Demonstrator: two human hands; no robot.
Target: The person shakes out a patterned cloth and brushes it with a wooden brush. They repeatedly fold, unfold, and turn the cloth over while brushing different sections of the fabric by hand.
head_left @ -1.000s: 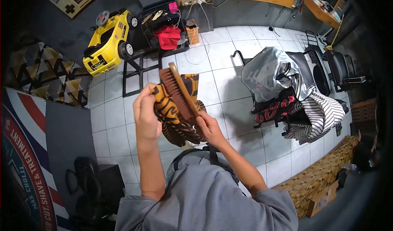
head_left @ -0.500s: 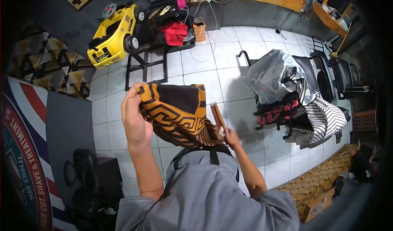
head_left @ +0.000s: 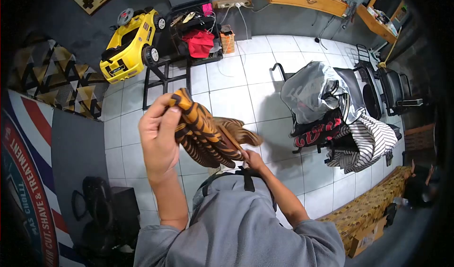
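Observation:
A black and orange-gold patterned cloth (head_left: pixel 201 125) hangs from my left hand (head_left: pixel 160 137), its upper corner pinched between thumb and fingers. It is gathered into folds that trail to the right. My right hand (head_left: pixel 255 160) is closed at the lower right of the cloth, around the end of a flat, brown, wooden-looking piece (head_left: pixel 231 138). That piece slants up and left against the folds, which hide part of it. Both hands are in front of my grey shirt (head_left: pixel 236 215), over the tiled floor.
A yellow toy car (head_left: pixel 130 44) stands at the back left beside a black metal frame (head_left: pixel 165 80). An open case (head_left: pixel 196 35) holds a red cloth. To the right, a chair carries a silvery cape (head_left: pixel 309 92) and a striped cloth (head_left: pixel 373 141). A person (head_left: pixel 418 184) is at the far right.
The cloth has gone from spread out to bunched in folds. My right hand has moved slightly left, and the wooden-looking piece now lies against the cloth instead of beyond its right edge.

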